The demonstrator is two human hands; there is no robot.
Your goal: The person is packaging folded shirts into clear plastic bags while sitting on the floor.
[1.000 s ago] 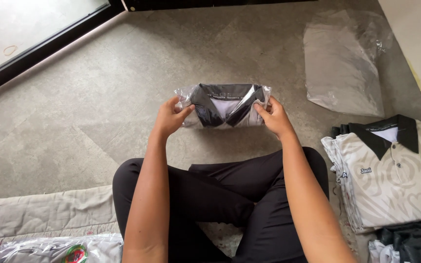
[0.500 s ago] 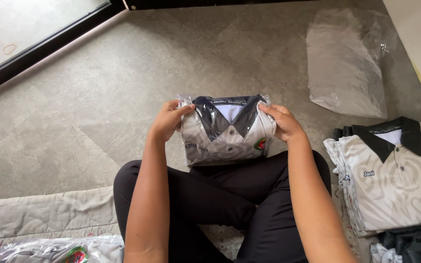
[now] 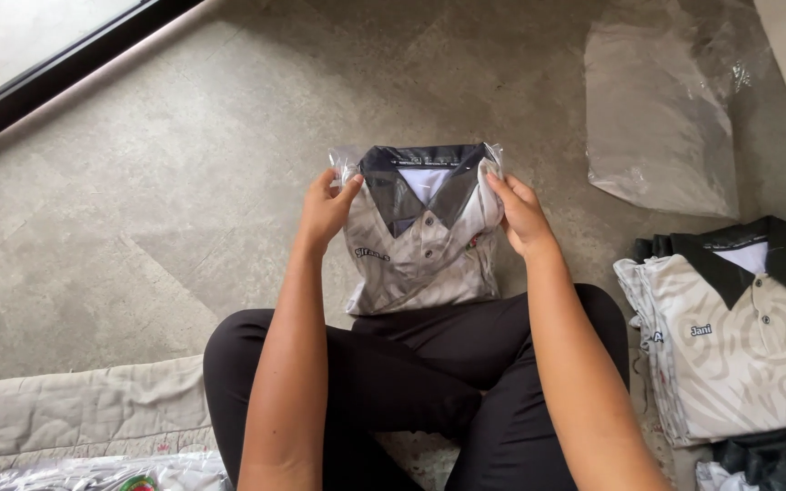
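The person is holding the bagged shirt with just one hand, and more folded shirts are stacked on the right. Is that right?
Not quite. The head view shows both hands holding the bagged shirt: left hand and right hand, one on each side. The stack of folded shirts is indeed on the right.

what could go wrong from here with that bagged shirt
Both hands, left and right, grip the bagged shirt only at its upper side edges, so the slick clear plastic might slip and the fold could slump. Its lower edge rests against the lap, where pressing may crease it. The empty clear bags lie loose on the stone floor and could slide underfoot.
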